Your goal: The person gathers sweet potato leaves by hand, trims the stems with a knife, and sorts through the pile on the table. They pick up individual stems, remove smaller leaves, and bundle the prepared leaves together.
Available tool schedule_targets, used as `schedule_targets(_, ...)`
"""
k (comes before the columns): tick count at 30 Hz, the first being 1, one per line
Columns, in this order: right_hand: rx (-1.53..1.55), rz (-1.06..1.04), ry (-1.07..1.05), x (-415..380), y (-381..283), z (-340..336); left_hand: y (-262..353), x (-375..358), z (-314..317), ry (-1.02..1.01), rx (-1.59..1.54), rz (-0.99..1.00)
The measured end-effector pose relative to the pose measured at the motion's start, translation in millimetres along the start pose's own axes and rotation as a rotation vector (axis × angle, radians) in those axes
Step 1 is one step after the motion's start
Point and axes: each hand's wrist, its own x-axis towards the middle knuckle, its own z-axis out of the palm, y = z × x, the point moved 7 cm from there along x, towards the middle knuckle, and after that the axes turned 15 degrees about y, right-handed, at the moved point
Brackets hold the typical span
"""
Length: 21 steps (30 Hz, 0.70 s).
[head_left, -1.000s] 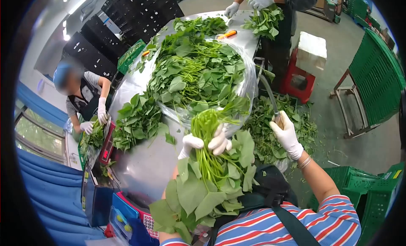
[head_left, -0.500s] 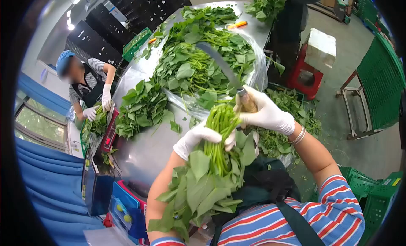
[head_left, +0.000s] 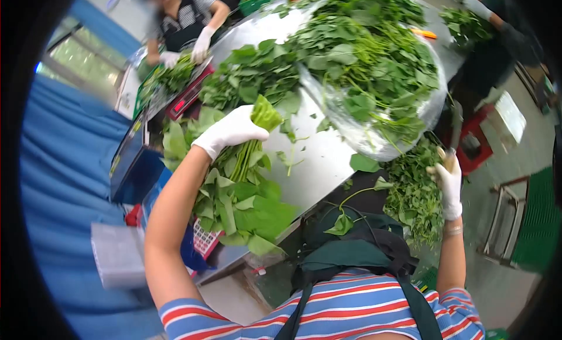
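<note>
My left hand point(head_left: 233, 130), in a white glove, is closed round a bunch of leafy greens point(head_left: 243, 201). The trimmed stem ends stick out above my fingers, and the broad leaves hang below over the table edge. Out to the right, my gloved right hand point(head_left: 449, 186) grips a curved knife point(head_left: 456, 124) by its handle, blade pointing up and blurred. A large heap of greens point(head_left: 366, 53) lies on clear plastic in the middle of the metal table point(head_left: 313, 173). A smaller pile point(head_left: 252, 74) rests left of it. One leafy sprig point(head_left: 341, 224) lies against my dark apron.
A co-worker point(head_left: 181, 18) handles greens beside a red scale point(head_left: 190, 93) at the upper left. Another person's gloved hand point(head_left: 477, 7) shows at upper right. More greens point(head_left: 413, 191) lie low beside the table, near a red stool point(head_left: 475, 142). A calculator point(head_left: 206, 239) sits near my left arm.
My hands have moved apart: the left carries the bunch leftward, the right has swung right with the knife. The view has shifted, and the stem ends now look shorter and even.
</note>
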Motion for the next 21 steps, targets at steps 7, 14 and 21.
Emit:
schedule_targets(7, 0.081, -0.093, 0.125, -12.7, -0.2, -18.0, 0.9, -32.4, 6.7, -0.057, 0.685, 0.278)
schedule_targets(14, 0.115, -0.059, 0.144, -23.3, 9.8, -11.6, -32.0, -102.5, 109.3, -0.300, 0.627, 0.872)
schedule_targets(21, 0.096, -0.184, 0.023, -41.8, 7.0, 13.5, -27.1, -113.1, 130.5, -0.426, 0.676, 0.900)
